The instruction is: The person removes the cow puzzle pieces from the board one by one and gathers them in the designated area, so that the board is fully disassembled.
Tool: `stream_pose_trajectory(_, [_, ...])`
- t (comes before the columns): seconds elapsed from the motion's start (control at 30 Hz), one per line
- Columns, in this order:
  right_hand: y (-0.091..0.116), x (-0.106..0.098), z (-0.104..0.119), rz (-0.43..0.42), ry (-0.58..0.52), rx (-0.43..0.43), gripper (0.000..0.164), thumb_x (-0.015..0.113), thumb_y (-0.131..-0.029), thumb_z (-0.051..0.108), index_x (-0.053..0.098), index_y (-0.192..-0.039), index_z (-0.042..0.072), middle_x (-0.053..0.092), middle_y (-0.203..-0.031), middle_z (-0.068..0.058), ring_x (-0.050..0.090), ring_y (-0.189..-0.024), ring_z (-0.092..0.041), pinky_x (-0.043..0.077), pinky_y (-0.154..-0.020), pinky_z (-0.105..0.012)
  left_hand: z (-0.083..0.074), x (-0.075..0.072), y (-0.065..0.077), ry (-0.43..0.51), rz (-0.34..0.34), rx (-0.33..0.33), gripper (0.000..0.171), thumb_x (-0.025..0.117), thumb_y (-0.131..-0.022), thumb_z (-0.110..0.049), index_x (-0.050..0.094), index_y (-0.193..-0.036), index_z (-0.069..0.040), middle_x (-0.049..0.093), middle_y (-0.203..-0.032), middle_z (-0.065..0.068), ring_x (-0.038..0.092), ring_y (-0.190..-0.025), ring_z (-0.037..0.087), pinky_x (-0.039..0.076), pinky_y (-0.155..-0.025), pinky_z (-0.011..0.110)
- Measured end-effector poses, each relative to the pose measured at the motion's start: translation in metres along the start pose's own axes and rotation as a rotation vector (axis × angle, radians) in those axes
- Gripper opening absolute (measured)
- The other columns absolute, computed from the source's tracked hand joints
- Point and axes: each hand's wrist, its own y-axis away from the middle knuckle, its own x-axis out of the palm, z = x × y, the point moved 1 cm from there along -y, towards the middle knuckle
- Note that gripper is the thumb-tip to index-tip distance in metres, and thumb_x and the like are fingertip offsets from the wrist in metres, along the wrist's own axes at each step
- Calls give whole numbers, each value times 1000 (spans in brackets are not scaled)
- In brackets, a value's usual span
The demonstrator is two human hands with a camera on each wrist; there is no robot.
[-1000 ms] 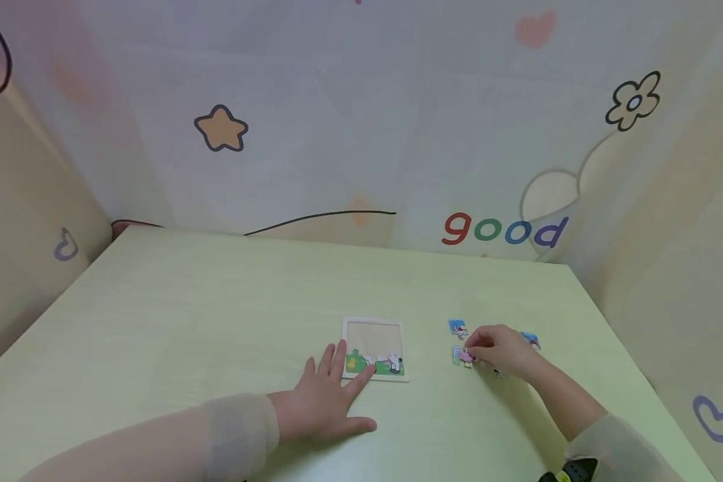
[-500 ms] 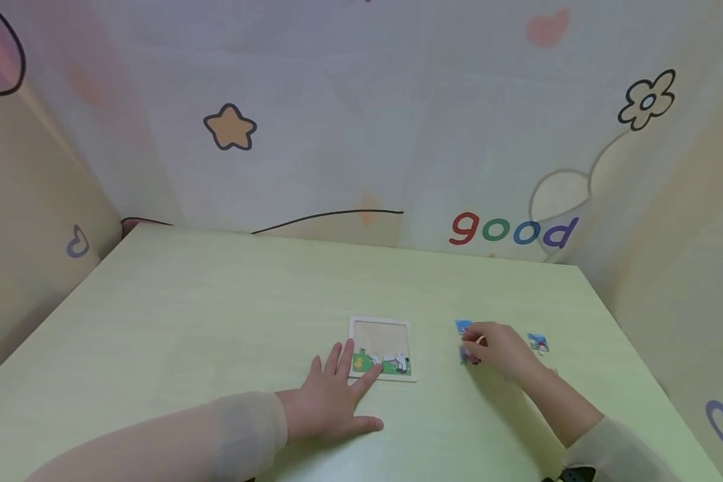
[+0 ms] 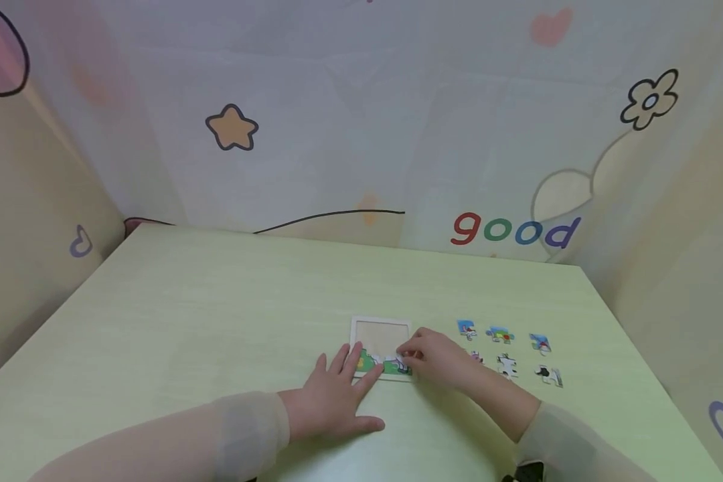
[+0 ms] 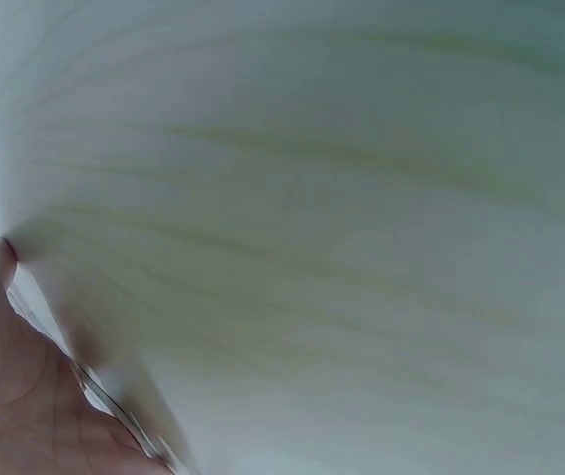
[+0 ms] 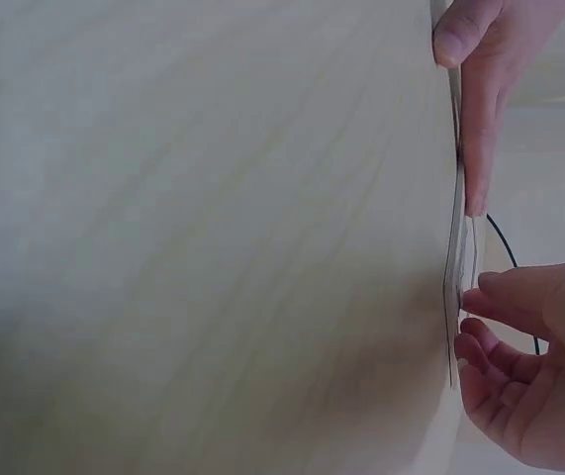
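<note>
A small white-rimmed puzzle frame (image 3: 376,320) lies on the table, its lower part filled with green picture pieces (image 3: 391,367) and its upper part bare. My left hand (image 3: 336,402) lies flat with fingers spread, fingertips on the frame's left and lower side. At the frame's right edge my right hand (image 3: 438,358) pinches a puzzle piece that the fingers mostly hide. The right wrist view shows that thumb and fingertips (image 5: 475,302) right at the frame's edge. In the left wrist view, part of the left palm (image 4: 25,396) appears at the lower left.
Several loose puzzle pieces lie right of the frame: blue ones (image 3: 466,328) behind, black-and-white ones (image 3: 507,365) nearer, and a pink one (image 3: 476,357) partly behind the right hand. The pale table (image 3: 229,294) ends at a printed cloth wall (image 3: 337,134).
My right hand has moved left from the loose pieces to the frame's right edge, and a narrow piece is gone from beside the pink one. The left hand stays on the frame.
</note>
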Motion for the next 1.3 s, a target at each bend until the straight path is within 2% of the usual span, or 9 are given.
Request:
stream_pose_trajectory(0.33, [-6, 0, -2, -9, -92, 14, 5, 66, -87, 12, 64, -90, 15, 55, -80, 4, 50, -74, -14, 45, -69, -29, -1, -1, 0, -11, -12, 7, 82, 32, -84, -74, 21, -150, -27, 12, -153, 18, 16, -138, 37, 23, -103, 56])
stream_pose_trajectory(0.43, [-8, -1, -4, -13, -143, 11, 5, 65, -88, 9, 63, -88, 14, 58, -79, 5, 51, -75, -14, 46, -74, -31, -1, -1, 1, -7, -8, 9, 82, 33, -84, -74, 21, -150, -27, 12, -153, 18, 16, -138, 37, 24, -103, 56])
stream_pose_trajectory(0.57, [-11, -4, -8, 2, -196, -3, 5, 63, -88, 8, 65, -89, 12, 61, -82, 4, 53, -78, -14, 47, -79, -32, -2, -1, 2, -6, -8, 10, 82, 33, -84, -74, 21, -150, -27, 11, -153, 19, 16, -138, 37, 25, -103, 55])
stream_pose_trajectory(0.77, [-13, -7, -17, 13, -290, 47, 5, 61, -90, 9, 66, -91, 11, 59, -81, 1, 52, -75, -16, 46, -67, -28, -1, -1, 1, 4, -8, 11, 81, 34, -84, -73, 21, -150, -26, 11, -153, 18, 16, -138, 37, 25, -103, 55])
stream_pose_trajectory(0.87, [-11, -8, -21, 24, -327, 60, 6, 62, -90, 10, 66, -93, 10, 59, -80, 0, 52, -73, -16, 46, -65, -27, 0, -1, 0, 0, 5, 13, 82, 33, -84, -73, 20, -150, -26, 10, -153, 19, 15, -138, 38, 24, -103, 56])
stream_pose_trajectory(1.03, [-6, -12, -29, 40, -376, 61, 8, 61, -90, 11, 67, -96, 10, 61, -84, -1, 53, -74, -17, 47, -67, -28, 0, -1, -1, -4, 11, 12, 83, 33, -84, -74, 19, -150, -26, 10, -154, 19, 15, -138, 38, 24, -103, 56])
stream_pose_trajectory(1.3, [11, -24, -49, 32, -441, 31, 13, 61, -90, 11, 66, -100, 4, 63, -90, -2, 57, -80, -17, 51, -73, -31, -3, -2, 0, 13, -23, 18, 83, 35, -84, -74, 21, -150, -25, 12, -153, 19, 16, -138, 39, 25, -102, 56])
